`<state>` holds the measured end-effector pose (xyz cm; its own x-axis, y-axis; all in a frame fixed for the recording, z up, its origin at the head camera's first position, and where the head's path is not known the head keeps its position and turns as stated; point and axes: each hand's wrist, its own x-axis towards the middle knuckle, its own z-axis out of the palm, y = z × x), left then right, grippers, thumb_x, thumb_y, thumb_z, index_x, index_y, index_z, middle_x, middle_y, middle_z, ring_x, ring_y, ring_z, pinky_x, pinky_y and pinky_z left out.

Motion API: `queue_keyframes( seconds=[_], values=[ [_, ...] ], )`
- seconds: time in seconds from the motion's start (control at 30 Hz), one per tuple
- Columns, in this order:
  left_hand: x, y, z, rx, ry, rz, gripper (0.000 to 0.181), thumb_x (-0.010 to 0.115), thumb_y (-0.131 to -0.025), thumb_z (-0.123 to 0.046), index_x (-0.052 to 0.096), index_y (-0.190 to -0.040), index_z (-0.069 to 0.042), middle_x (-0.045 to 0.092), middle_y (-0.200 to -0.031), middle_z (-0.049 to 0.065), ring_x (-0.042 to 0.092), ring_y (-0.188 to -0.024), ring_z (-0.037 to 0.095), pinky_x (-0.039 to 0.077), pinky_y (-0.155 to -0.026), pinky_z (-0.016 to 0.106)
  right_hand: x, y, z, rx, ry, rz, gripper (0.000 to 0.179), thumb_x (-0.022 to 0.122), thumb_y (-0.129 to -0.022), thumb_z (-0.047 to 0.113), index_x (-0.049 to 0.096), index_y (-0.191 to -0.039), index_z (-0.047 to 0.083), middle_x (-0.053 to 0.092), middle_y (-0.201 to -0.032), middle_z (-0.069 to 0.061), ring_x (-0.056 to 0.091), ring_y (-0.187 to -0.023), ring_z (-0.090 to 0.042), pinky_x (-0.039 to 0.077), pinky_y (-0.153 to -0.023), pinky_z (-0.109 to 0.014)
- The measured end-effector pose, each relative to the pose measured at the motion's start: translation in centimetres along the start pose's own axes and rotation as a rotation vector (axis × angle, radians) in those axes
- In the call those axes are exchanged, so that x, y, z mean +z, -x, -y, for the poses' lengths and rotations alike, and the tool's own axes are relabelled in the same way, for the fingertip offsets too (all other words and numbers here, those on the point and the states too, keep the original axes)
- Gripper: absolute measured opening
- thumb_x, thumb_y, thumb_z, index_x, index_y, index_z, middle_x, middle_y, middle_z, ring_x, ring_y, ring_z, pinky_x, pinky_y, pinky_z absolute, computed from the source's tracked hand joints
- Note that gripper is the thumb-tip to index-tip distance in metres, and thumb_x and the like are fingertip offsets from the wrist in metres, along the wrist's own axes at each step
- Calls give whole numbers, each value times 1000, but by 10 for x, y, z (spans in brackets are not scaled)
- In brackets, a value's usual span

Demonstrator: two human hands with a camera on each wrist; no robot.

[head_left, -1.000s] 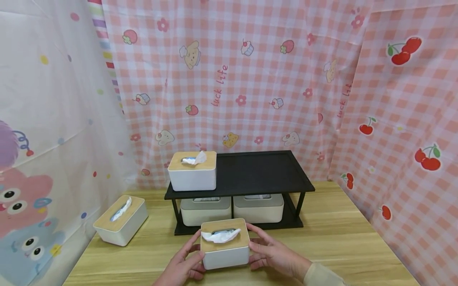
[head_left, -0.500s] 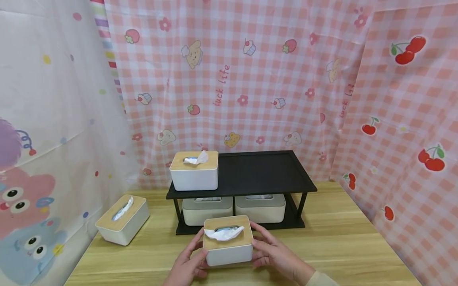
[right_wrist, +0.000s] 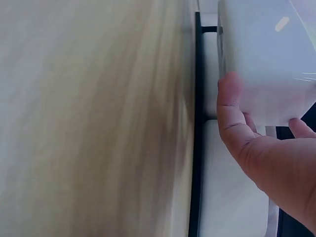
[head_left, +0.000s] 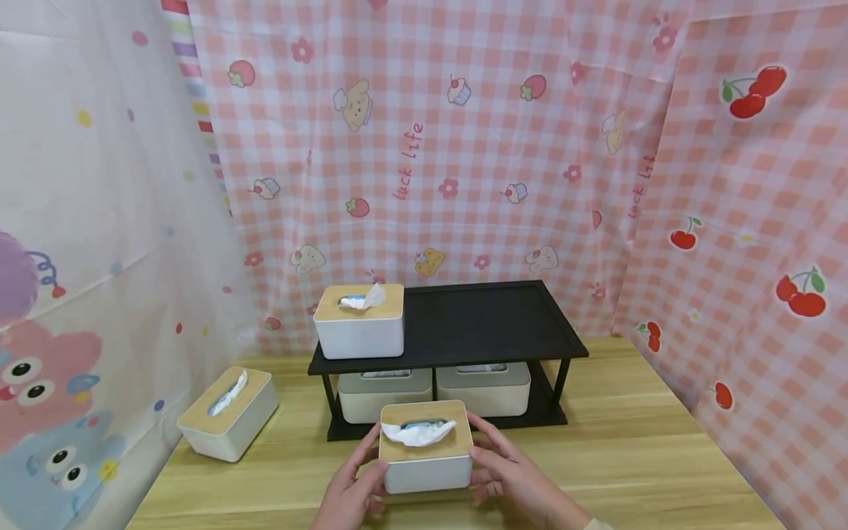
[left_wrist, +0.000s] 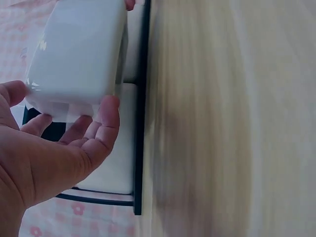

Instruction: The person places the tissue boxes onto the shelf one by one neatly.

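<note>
A wooden-lidded tissue box [head_left: 429, 475] is grasped between the left hand [head_left: 351, 482] and right hand [head_left: 510, 471], both partly hidden, before a black rack [head_left: 490, 320], towards the cut-off front edge of the table [head_left: 636, 442]. A second box [head_left: 361, 338] is set at the rack's top left corner; two beige boxes [head_left: 486, 397] underneath are partly covered. A third box [head_left: 228, 419] is placed by the table's left edge.

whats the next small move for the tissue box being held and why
Probably move the held tissue box a little up and forward toward the black top shelf: the left grip and right grip hold it from opposite sides, it is in front of that shelf, and bare shelf surface shows to the right of the wood-topped box standing there.
</note>
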<state>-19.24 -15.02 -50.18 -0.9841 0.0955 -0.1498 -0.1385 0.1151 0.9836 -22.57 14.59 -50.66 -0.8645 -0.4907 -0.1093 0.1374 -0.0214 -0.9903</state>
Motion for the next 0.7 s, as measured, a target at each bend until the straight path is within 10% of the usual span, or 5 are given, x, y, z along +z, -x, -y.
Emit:
queue_keyframes(
  seconds=[0.7],
  values=[
    [1,-4,-12,-5,-15,-40,66,63,-107,-32,38,-168,-20,56,-149,30,72,-88,24,61,-74,40,-2,5,16,8,5,-23,76,55,-111,39,15,-173,22,47,-152,-26,73,-103,-27,62,-85,-40]
  ],
)
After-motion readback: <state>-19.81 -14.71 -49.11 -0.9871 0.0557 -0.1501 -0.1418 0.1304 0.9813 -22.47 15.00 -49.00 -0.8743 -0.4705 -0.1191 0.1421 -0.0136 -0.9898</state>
